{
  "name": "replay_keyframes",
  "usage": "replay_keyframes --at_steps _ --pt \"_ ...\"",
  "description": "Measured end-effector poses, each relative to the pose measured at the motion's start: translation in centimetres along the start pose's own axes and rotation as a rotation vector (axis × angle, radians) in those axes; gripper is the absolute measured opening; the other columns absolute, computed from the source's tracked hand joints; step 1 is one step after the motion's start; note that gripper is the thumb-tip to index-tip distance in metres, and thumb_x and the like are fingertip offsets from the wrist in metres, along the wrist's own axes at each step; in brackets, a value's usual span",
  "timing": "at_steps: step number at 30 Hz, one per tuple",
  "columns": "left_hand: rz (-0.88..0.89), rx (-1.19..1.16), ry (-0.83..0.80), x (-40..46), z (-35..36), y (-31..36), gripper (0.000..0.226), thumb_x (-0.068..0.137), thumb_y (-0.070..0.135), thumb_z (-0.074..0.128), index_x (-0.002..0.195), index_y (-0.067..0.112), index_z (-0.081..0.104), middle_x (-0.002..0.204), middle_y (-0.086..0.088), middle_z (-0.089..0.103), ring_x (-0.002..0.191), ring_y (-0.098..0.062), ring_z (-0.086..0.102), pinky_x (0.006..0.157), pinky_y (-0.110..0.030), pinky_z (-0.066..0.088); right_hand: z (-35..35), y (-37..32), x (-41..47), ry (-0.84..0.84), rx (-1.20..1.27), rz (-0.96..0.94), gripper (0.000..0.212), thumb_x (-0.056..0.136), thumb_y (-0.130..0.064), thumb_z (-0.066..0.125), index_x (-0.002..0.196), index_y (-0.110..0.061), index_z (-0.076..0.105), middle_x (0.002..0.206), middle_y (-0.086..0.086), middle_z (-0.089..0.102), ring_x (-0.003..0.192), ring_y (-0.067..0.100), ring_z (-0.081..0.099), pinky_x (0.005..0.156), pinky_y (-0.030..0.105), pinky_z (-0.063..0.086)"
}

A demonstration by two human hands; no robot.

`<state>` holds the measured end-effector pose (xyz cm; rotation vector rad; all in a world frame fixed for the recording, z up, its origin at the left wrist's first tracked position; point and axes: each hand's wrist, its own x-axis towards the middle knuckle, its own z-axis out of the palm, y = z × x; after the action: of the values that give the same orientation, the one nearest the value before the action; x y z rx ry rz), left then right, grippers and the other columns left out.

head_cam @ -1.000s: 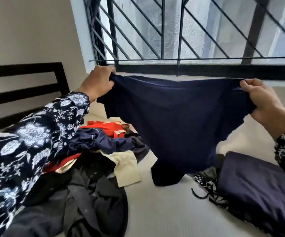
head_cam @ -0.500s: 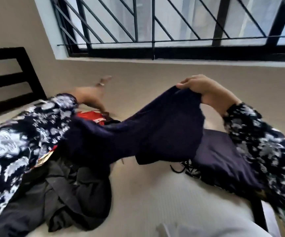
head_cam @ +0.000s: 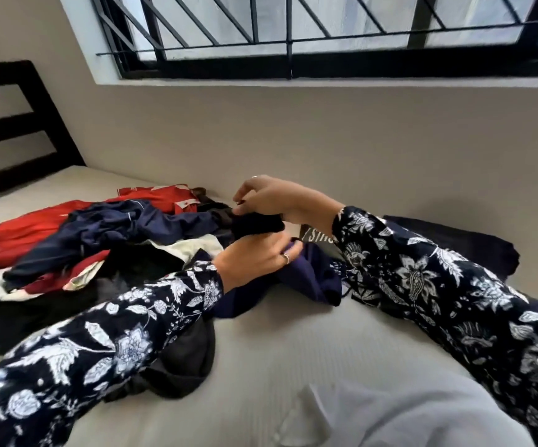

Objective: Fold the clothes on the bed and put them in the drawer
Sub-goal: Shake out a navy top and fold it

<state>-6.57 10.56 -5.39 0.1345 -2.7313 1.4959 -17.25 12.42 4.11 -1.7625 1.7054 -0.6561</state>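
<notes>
Both hands are meeting over the bed [head_cam: 293, 350], each gripping the same dark navy garment [head_cam: 306, 275]. The right hand [head_cam: 274, 201] is pinching a bunched black-looking fold of it between thumb and curled fingers, while the left hand [head_cam: 254, 259], just below and nearer the person, is curling round the cloth that is trailing down onto the mattress beneath the grip. Left of the grip, a loose pile of clothes [head_cam: 93, 240] is lying in red, navy, cream and black. Right of the grip, partly behind the right sleeve, a folded dark garment [head_cam: 474, 243] is resting on the bed.
</notes>
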Motion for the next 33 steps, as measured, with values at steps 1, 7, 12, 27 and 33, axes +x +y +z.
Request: replay_keyframes --at_steps 1,7,12,27,33 --pt "-0.067 -0.031 -0.054 -0.4 0.1 0.5 0.049 0.081 -0.004 0.03 0.107 0.014 0.067 0.084 -0.003 0.067 0.072 -0.02 0.063 0.063 -0.029 0.047 0.0 0.0 -0.4 -0.059 0.094 -0.029 0.031 0.095 -0.019 0.06 0.12 -0.002 0.06 0.115 0.013 0.064 0.103 0.024 0.062 0.096 0.036 0.051" --pt "-0.235 -0.257 0.023 -5.4 1.6 1.3 0.024 0.078 -0.001 0.052 0.098 0.011 0.05 0.08 -0.005 0.057 0.063 -0.026 0.06 0.045 -0.032 0.047 0.6 4.4 -1.7 -0.067 0.108 -0.062 0.039 0.097 -0.031 0.055 0.132 -0.014 0.049 0.111 0.008 0.059 0.088 0.018 0.058 0.07 0.026 0.05" --pt "-0.451 -0.381 0.155 -8.6 0.9 0.9 0.023 0.081 0.008 0.041 0.096 0.014 0.058 0.075 -0.001 0.061 0.063 -0.021 0.063 0.049 -0.029 0.046 5.5 11.9 -4.3 -0.238 -0.029 -0.029 0.06 0.081 -0.047 0.071 0.13 -0.022 0.047 0.122 -0.002 0.057 0.106 0.013 0.059 0.093 0.024 0.05" --pt "-0.186 -0.397 -0.029 -17.9 1.2 4.6 0.016 0.078 0.009 0.043 0.091 0.018 0.045 0.078 0.0 0.054 0.065 -0.021 0.056 0.048 -0.031 0.041 14.6 16.7 -7.3 0.138 -0.712 -0.662 0.013 0.084 -0.008 0.052 0.091 -0.017 0.058 0.09 0.002 0.056 0.071 0.024 0.054 0.065 0.03 0.037" --pt "-0.057 -0.742 -0.613 -21.1 1.3 12.3 0.041 0.091 0.054 0.036 0.088 0.021 0.062 0.089 0.005 0.062 0.078 -0.019 0.065 0.058 -0.03 0.048 15.9 19.3 -11.4 -0.33 -0.552 -0.373 0.016 0.094 -0.032 0.051 0.096 -0.021 0.062 0.098 -0.005 0.063 0.087 0.021 0.062 0.071 0.028 0.044"
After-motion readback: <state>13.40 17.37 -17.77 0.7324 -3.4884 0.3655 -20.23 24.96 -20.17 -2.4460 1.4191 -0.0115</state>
